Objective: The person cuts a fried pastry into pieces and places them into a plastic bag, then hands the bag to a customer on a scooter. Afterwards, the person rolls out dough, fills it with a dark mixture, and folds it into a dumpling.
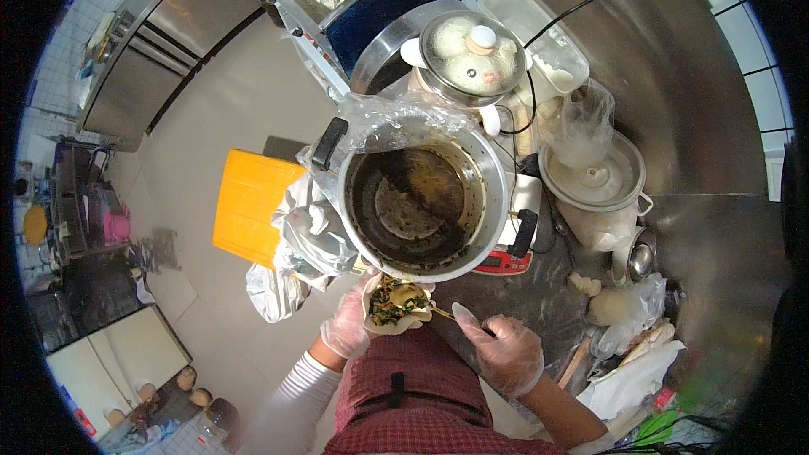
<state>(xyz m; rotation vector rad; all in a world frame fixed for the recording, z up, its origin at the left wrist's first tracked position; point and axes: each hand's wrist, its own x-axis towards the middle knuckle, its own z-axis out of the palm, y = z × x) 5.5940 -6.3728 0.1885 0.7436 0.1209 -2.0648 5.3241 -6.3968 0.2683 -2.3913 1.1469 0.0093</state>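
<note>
In a clear plastic glove, my left hand holds a round dough wrapper from its left side. Chopped green and brown filling lies on the wrapper, with the bowl of a metal spoon over it. My right hand, also gloved, grips the spoon's handle from the right. Just beyond the wrapper stands a large metal pot with black handles; dark liquid or residue coats its bottom, and clear plastic film covers part of its far rim.
Behind the pot is a small steamer with a glass lid. A lidded pot and a ladle are at the right. A red kitchen scale sits beside the pot. At the left are a yellow container and white plastic bags.
</note>
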